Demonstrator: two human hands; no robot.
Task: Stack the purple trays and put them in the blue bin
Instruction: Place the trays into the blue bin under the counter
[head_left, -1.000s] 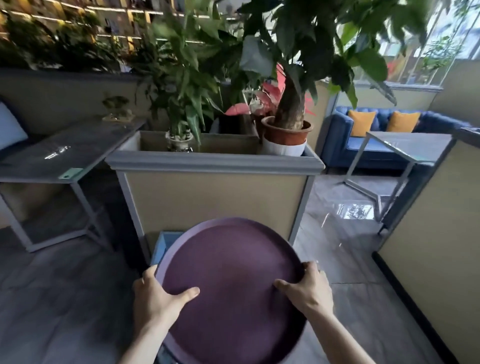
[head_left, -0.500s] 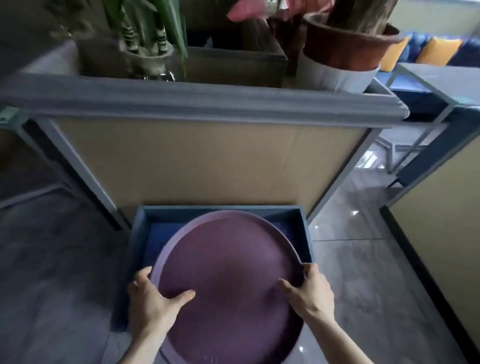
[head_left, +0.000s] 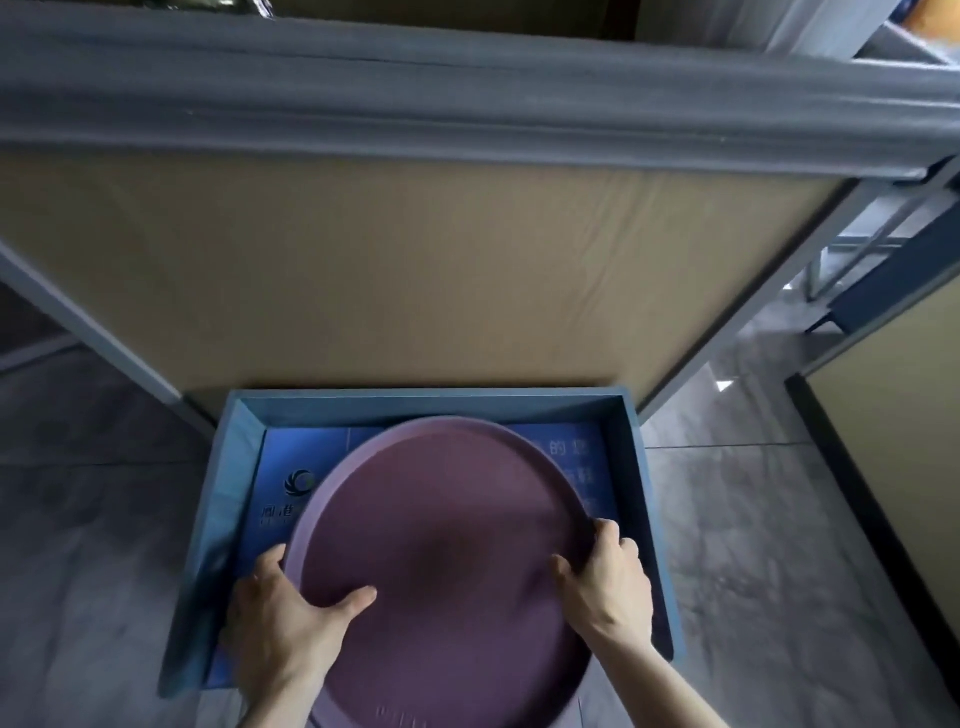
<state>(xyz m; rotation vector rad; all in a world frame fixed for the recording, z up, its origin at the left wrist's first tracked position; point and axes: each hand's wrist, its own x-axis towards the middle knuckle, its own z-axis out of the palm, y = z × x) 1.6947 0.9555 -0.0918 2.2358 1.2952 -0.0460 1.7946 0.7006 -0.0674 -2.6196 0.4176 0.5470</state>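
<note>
A round purple tray (head_left: 447, 551) fills the lower middle of the head view, held over the open blue bin (head_left: 431, 402) on the floor. My left hand (head_left: 283, 618) grips its left rim, thumb on the tray's face. My right hand (head_left: 605, 587) grips the right rim the same way. I cannot tell whether more than one tray is in the grip. The tray hides most of the bin's printed blue bottom; its near edge reaches past the bin's front wall toward me.
Right behind the bin stands a tall tan planter box (head_left: 405, 270) with a thick grey rim (head_left: 467, 104). Grey tiled floor (head_left: 88, 519) lies on both sides. A tan partition wall (head_left: 904, 467) rises at the right, with metal table legs (head_left: 852, 254) beyond.
The view has tilted down and come closer to the bin. The tray, still held in both hands, has come down lower over the bin, whose printed bottom now shows.
</note>
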